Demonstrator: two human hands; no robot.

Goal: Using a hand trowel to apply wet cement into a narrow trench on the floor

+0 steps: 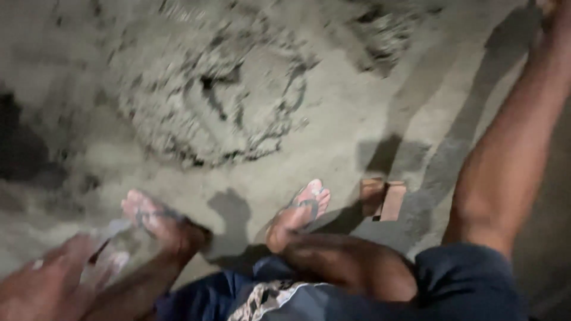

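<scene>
My left hand [47,285] is at the bottom left, blurred, fingers apart, with nothing seen in it. It hovers just beside my left foot [157,220], which wears a flip-flop. My right arm [511,148] stretches from a dark blue sleeve up to the top right corner. Only a sliver of my right hand [550,7] shows at the frame's edge, and its grip is hidden. My right foot [300,208], also in a flip-flop, stands on the ground near the middle.
A wide, rough mound of grey sand or mortar [214,95] lies on the ground ahead of my feet. A smaller grey heap [380,30] sits at the top. A reddish brick [385,199] lies to the right of my right foot. Dark shadows cross the ground.
</scene>
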